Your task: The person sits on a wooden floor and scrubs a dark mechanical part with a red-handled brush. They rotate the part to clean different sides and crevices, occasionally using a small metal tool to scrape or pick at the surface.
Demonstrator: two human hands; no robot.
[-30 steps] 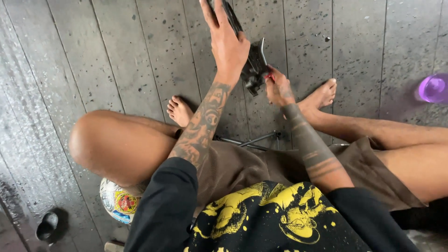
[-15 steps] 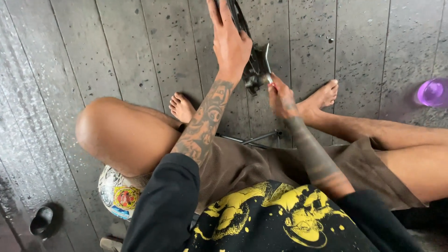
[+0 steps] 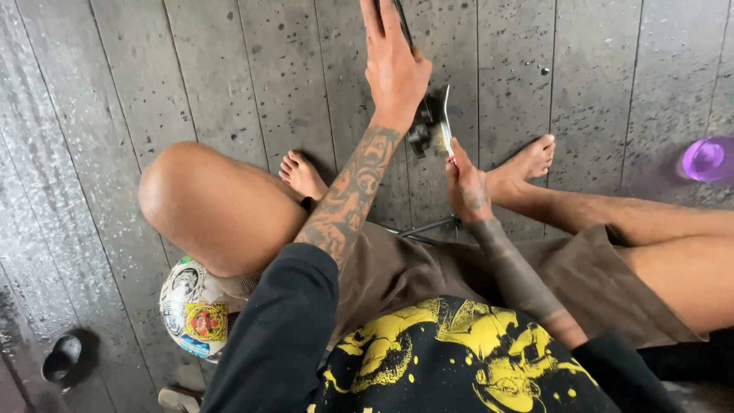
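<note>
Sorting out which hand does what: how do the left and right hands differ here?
The left hand reaches further out, fingers extended over a dark tool; the right hand sits nearer the body, pinching a thin metal blade upright. Both forearms are tattooed.

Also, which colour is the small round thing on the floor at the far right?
The small round thing is translucent purple, seen in the head view, lying on the grey plank floor.

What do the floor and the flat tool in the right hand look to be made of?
Floor: wooden planks, grey, weathered, dark-speckled, seams between boards. Tool held by the right hand: probably bare metal, thin with a bright sheen.
</note>
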